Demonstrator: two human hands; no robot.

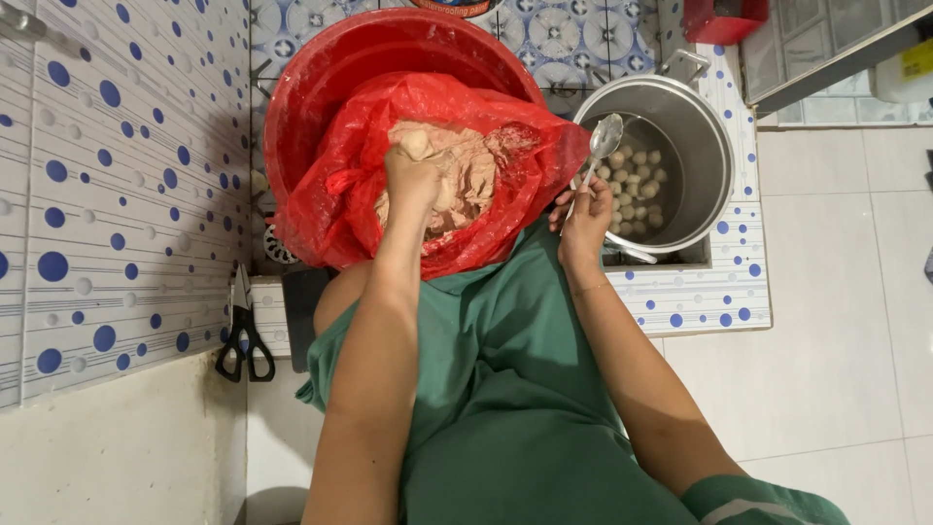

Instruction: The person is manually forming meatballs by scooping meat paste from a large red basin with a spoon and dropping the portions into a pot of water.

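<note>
The left hand (413,173) is fisted in the pinkish paste (466,175), squeezing a small ball (418,144) of it out above the thumb; the paste fills a red plastic bag (340,204) lining a red basin (321,78). The right hand (586,219) pinches a metal spoon (603,141) by its handle, bowl raised over the near rim of the steel pot (705,146), where pale balls (632,185) lie, at the tiled ledge (724,292)'s corner.

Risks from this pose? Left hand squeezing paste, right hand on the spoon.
1. The ball of paste squeezed up from the left hand sits apart from the spoon; it may drop back into the red bag.
2. The spoon is held only by its handle in the right hand over the steel pot; it might slip in among the balls.
</note>
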